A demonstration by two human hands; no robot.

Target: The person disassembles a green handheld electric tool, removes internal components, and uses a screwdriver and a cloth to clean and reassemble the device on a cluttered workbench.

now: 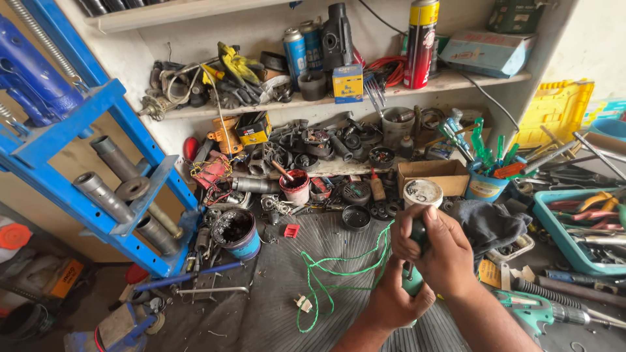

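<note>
Both hands close around a green-bodied power tool (415, 280) held upright over a ribbed dark mat (293, 287). My right hand (438, 251) wraps the upper part of the tool, and my left hand (391, 303) grips its lower part. A thin green cord (339, 267) loops from the tool across the mat and ends at a small white plug (302, 303). The tool's front end is hidden by my fingers.
A blue metal press frame (85, 163) stands at the left. Shelves behind hold spray cans (420, 45), boxes and metal parts. A grease tub (235, 231), a cardboard box (433, 176), a teal tool tray (580, 228) and another green power tool (541, 311) surround the mat.
</note>
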